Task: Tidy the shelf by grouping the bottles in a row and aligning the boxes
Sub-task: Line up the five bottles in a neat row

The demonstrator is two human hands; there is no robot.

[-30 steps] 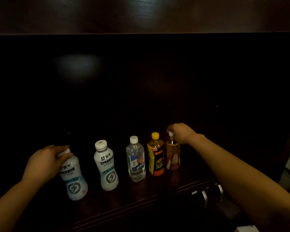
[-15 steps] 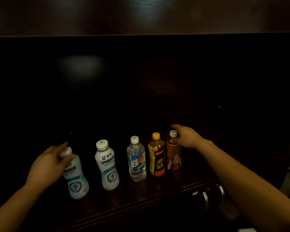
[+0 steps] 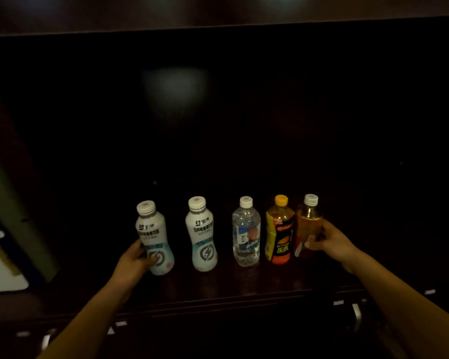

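Bottles, five in all, are lined up upright along the front of a dark wooden shelf [image 3: 244,286]. From the left, a white bottle [image 3: 153,239] is gripped low on its body by the left hand [image 3: 136,259], the fingers curled around it. Well apart from it, a second white bottle [image 3: 202,234] is seen, then a clear water bottle [image 3: 246,233]. Just beside that, a yellow-capped orange bottle [image 3: 280,230] is found, touching or nearly touching an amber tea bottle [image 3: 308,224]. The amber tea bottle is clasped around its lower half by the right hand [image 3: 331,242], the fingers closed on it.
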